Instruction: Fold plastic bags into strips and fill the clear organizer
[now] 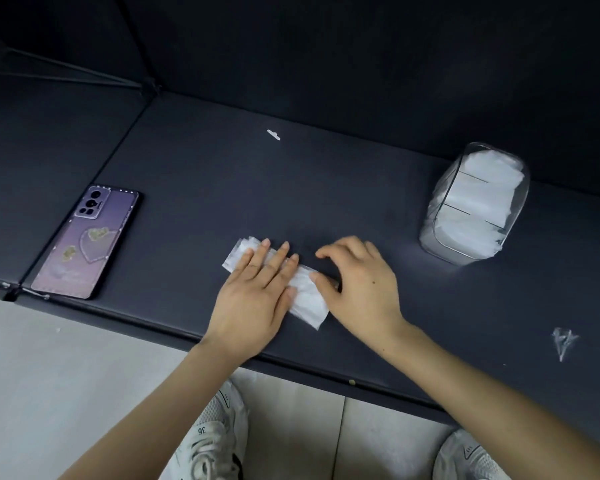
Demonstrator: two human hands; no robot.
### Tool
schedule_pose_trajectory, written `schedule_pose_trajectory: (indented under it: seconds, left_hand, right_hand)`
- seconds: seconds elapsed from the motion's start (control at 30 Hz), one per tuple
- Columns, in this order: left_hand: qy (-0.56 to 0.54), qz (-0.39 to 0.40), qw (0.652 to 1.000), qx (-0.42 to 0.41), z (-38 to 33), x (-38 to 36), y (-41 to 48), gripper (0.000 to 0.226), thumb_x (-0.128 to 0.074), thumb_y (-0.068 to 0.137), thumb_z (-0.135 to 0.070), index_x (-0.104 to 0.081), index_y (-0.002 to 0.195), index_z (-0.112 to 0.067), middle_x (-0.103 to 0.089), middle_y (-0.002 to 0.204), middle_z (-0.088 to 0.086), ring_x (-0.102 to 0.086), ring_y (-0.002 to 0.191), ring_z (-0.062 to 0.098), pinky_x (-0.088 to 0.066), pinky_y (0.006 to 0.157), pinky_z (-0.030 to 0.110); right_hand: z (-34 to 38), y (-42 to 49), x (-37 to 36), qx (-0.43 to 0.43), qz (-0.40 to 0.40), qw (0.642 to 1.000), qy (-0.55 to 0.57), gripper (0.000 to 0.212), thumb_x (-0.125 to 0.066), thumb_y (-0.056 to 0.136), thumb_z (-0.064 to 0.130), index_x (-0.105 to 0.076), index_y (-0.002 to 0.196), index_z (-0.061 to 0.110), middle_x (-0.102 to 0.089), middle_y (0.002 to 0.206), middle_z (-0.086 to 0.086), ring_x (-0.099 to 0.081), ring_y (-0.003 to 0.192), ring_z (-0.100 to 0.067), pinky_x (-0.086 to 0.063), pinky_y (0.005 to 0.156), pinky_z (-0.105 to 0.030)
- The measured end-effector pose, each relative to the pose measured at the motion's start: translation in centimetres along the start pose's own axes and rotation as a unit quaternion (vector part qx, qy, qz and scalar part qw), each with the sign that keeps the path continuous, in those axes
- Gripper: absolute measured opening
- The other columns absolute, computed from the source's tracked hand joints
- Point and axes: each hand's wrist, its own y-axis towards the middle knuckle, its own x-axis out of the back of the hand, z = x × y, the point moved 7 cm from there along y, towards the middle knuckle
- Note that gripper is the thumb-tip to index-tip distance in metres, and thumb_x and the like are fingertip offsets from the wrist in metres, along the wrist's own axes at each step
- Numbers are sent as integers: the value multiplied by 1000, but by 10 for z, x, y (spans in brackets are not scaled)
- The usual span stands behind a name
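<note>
A white plastic bag (308,301), folded into a long strip, lies slanted on the dark padded surface (194,188) near its front edge. My left hand (257,292) lies flat on the strip's left part, fingers spread, pressing it down. My right hand (359,282) rests at the strip's right end, thumb on the plastic and fingers arched over the surface beyond it. The strip's middle is hidden under my hands. The clear organizer (475,206) stands to the right and further back, packed with white folded bags.
A purple phone (85,242) lies face down at the left. A small white plastic tab (273,134) sits further back at the centre. A crumpled clear scrap (564,341) lies at the right front. Below the surface's edge are a pale floor and my white shoes (212,434).
</note>
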Motion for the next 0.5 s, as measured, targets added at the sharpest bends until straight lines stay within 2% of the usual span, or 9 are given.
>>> schedule_pose_trajectory:
  seconds: [0.03, 0.1, 0.2, 0.27, 0.37, 0.5]
  left_hand:
    - [-1, -5, 1000, 4, -2, 1, 0, 51, -24, 104, -35, -54, 135, -8, -49, 144, 10, -40, 137, 31, -23, 115, 41]
    - [0, -17, 1000, 8, -5, 1, -1, 49, -28, 103, -33, -55, 134, -7, -50, 143, 10, -41, 136, 32, -25, 114, 42]
    - [-10, -20, 1000, 15, -3, 0, -3, 49, -27, 103, -32, -50, 138, -6, -46, 146, 10, -37, 139, 28, -21, 117, 38]
    - [-19, -21, 999, 37, 7, 2, -4, 51, -26, 103, -31, -46, 140, -2, -44, 147, 11, -35, 140, 25, -17, 119, 36]
    - [0, -15, 998, 61, 28, 6, -3, 53, -24, 102, -30, -43, 142, -1, -42, 148, 10, -31, 140, 21, -11, 119, 34]
    - [25, 0, 998, 54, 33, 4, -6, 52, -22, 103, -29, -39, 145, -4, -38, 151, 7, -28, 142, 22, -15, 118, 43]
  right_hand:
    - [8, -6, -1, 35, -30, 999, -19, 33, -53, 84, 36, -69, 105, 16, -66, 106, -2, -62, 90, -24, -52, 74, -32]
    - [17, -16, -20, 68, 1, 997, -46, 45, -43, 89, 36, -67, 117, 11, -63, 124, -9, -61, 108, -29, -52, 88, -40]
    - [14, -28, -48, 85, 77, 990, -82, 52, -25, 101, 34, -51, 137, 6, -47, 145, -13, -44, 134, -29, -33, 109, -48]
    - [9, -30, -56, 84, 101, 987, -97, 55, -18, 103, 35, -42, 142, 5, -39, 150, -12, -35, 141, -27, -22, 112, -48]
    - [9, -29, -57, 76, 111, 986, -102, 55, -23, 101, 36, -39, 144, 6, -36, 152, -11, -31, 142, -26, -16, 112, -50]
    - [-3, -36, -54, 71, 134, 981, -121, 57, -17, 102, 40, -31, 148, 10, -32, 155, -7, -27, 144, -25, -11, 112, -53]
